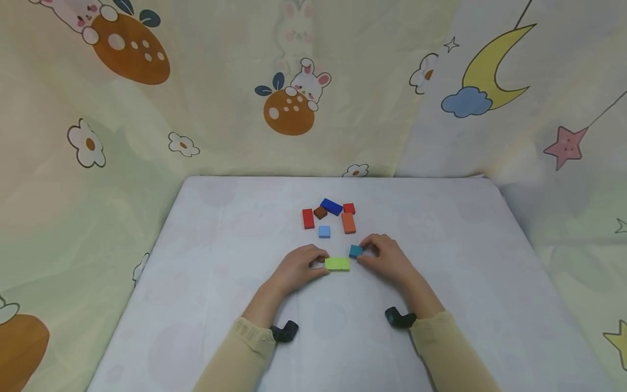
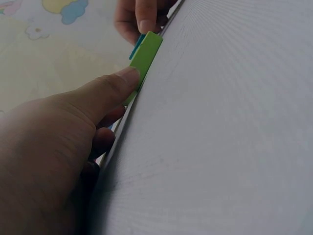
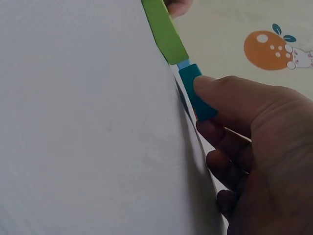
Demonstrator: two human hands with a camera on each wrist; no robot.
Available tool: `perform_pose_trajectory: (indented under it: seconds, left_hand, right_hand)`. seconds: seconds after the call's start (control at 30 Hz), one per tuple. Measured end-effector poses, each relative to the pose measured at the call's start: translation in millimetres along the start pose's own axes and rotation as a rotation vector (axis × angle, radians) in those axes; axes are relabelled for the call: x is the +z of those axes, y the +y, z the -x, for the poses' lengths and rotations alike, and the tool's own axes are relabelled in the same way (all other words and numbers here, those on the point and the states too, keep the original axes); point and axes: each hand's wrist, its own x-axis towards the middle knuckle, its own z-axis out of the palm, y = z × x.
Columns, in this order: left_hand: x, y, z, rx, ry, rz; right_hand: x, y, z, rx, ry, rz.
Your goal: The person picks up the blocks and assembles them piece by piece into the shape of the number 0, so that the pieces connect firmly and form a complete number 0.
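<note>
My left hand [image 1: 300, 267] pinches the left end of a lime green rectangular block [image 1: 337, 264] between thumb and fingers, low at the table. In the left wrist view the thumb lies along the green block [image 2: 146, 56]. My right hand [image 1: 388, 258] pinches a small teal block [image 1: 356, 251] just beyond the green one's right end. The right wrist view shows the thumb pressed on the teal block [image 3: 196, 93], with fingers curled on its other side. A light blue block [image 1: 324, 232] sits on the table a little farther away, between the hands.
Behind it lie a red block [image 1: 308, 219], a brown block [image 1: 320, 213], a dark blue block [image 1: 331, 207], a small red block [image 1: 349, 208] and an orange block [image 1: 348, 223], close together. The white table [image 1: 235, 218] ends at a patterned cloth backdrop [image 1: 220, 109].
</note>
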Motion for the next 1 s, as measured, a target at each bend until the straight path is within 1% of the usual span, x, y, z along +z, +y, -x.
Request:
perform_pose_trajectory:
  seconds: [0.17, 0.37, 0.47, 0.67, 0.87, 0.93, 1.0]
  left_hand:
    - [0.3, -1.2, -0.2, -0.009, -0.005, 0.006]
    - [0.2, -2.2, -0.7, -0.01, -0.009, 0.004]
    - [-0.2, -1.9, -0.4, -0.007, -0.007, 0.006]
    - [-0.6, -0.3, -0.7, -0.007, -0.009, 0.014]
    - [-8.0, -2.0, -1.7, -0.055, -0.033, 0.086]
    - [-13.0, -4.7, -5.1, -0.074, -0.018, 0.105]
    - [-18.6, -8.4, -10.6, -0.096, 0.011, 0.111]
  right_hand:
    - [5.1, 2.5, 1.8, -0.042, 0.03, 0.018]
    - [6.8, 3.4, 2.1, -0.095, 0.042, 0.045]
    - [6.7, 3.2, 2.1, -0.106, 0.043, 0.064]
    - [5.8, 2.3, 2.5, -0.102, 0.045, 0.086]
    - [7.6, 3.0, 2.8, -0.097, 0.039, 0.069]
    - [8.4, 3.2, 2.6, -0.1, 0.04, 0.061]
    - [9.1, 3.6, 2.2, -0.104, 0.043, 0.053]
